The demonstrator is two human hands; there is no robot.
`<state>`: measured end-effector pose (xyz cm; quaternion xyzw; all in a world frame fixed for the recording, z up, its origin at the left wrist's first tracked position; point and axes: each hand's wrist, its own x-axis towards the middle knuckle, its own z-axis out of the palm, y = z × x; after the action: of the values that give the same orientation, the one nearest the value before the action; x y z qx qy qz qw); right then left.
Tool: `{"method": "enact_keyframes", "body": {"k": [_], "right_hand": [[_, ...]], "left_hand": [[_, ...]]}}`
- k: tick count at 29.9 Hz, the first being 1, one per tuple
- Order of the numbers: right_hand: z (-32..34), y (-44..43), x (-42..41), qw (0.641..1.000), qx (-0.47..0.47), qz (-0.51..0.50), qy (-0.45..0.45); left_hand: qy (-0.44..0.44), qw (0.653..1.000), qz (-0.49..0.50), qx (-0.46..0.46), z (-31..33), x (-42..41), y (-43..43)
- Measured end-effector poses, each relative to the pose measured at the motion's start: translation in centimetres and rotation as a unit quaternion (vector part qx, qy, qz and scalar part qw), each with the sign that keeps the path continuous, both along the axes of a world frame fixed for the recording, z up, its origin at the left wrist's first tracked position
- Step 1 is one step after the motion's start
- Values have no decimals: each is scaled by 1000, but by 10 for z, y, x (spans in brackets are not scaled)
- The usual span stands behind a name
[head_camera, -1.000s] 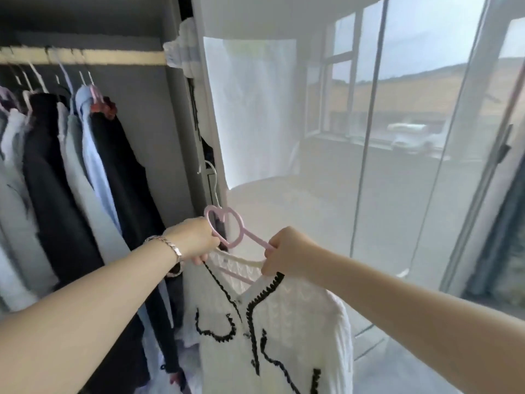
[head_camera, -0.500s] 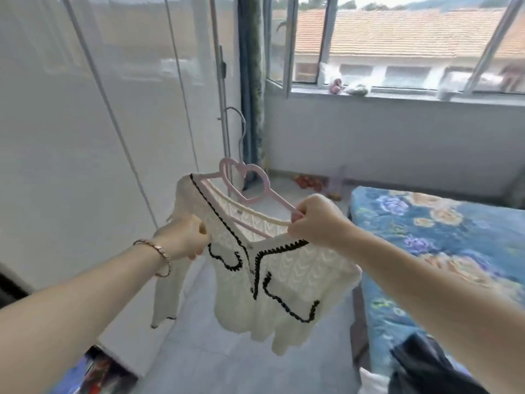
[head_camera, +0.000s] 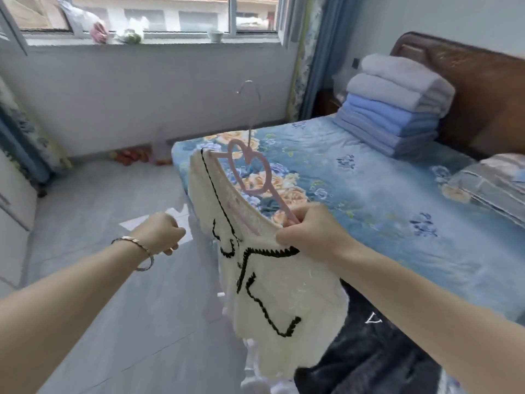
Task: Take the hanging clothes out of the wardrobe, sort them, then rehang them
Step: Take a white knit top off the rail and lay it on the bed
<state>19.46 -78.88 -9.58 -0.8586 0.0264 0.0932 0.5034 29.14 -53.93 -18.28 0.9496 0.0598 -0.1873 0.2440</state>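
The right hand (head_camera: 309, 234) grips the pink heart-shaped plastic hanger (head_camera: 284, 207) with the white knit cardigan (head_camera: 284, 302) beside the blue flowery bed (head_camera: 383, 200); the left hand (head_camera: 162, 233) is curled, empty; tilted, it might slip off.

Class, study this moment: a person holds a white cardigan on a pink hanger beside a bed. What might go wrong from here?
1. The right hand grips one end of the tilted pink hanger, so the white cardigan may slide off the far end.
2. The bare metal hook might snag the knit.
3. Dropped on the dark garment below, it may muddle the sorting.
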Motion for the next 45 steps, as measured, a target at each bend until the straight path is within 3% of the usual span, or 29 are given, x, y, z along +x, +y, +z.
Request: {"method": "enact_keyframes", "body": {"k": [6, 12, 22, 30, 33, 37, 42, 45], "right_hand": [[-66, -139, -36, 987, -58, -147, 35], [-158, -268, -54, 934, -178, -305, 48], [-309, -410, -15, 873, -245, -398, 139], [-371, -459, 40, 824, -280, -467, 158], [-378, -438, 66, 878, -224, -370, 207], [-351, -372, 106, 938, -160, -111, 286], [-287, -245, 153, 946, -192, 106, 240], [-233, -152, 167, 926, -251, 226, 167]], "left_hand": [[23, 988, -151, 29, -35, 7, -113], [47, 964, -256, 64, -71, 1, -209], [83, 959, -254, 97, -156, 32, -347], [78, 954, -259, 132, -211, 62, -394], [102, 960, -234, 113, -221, 63, -383], [106, 972, -182, 107, -207, 60, -352], [89, 986, -90, 110, -164, 50, -274], [61, 990, -35, 121, -129, 42, -211]]}}
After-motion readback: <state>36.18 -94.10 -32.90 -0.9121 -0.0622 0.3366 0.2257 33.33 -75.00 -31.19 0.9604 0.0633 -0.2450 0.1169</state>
